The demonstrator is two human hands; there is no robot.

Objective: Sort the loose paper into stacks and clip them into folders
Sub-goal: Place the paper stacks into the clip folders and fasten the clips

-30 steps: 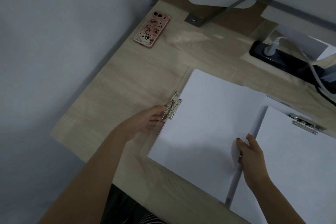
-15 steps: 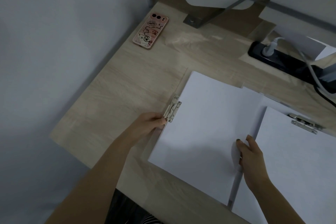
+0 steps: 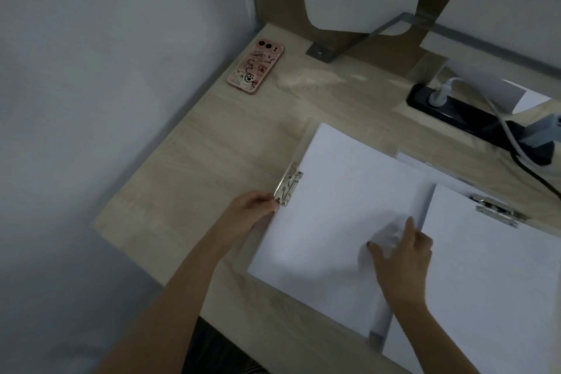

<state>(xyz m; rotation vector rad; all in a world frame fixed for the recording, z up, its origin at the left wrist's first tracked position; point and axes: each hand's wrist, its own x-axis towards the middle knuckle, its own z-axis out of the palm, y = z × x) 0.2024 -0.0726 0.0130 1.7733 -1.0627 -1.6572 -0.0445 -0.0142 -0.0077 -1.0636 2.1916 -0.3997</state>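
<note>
A stack of white paper [image 3: 340,206] lies on a clear clipboard folder in the middle of the wooden desk. Its metal clip [image 3: 288,184] sits at the stack's left edge. My left hand [image 3: 252,211] pinches the near end of that clip. My right hand [image 3: 400,255] rests flat on the stack near its right edge, fingers spread. A second stack of white paper [image 3: 491,276] lies to the right under its own metal clip [image 3: 498,211].
A pink phone [image 3: 255,67] lies face down at the desk's far left corner. A black power strip [image 3: 473,115] with plugs and cables runs along the back right. A grey wall borders the desk [image 3: 212,155] on the left.
My right hand has moved from the stack's right edge onto the top sheet, fingers now spread. My left hand stays at the clip.
</note>
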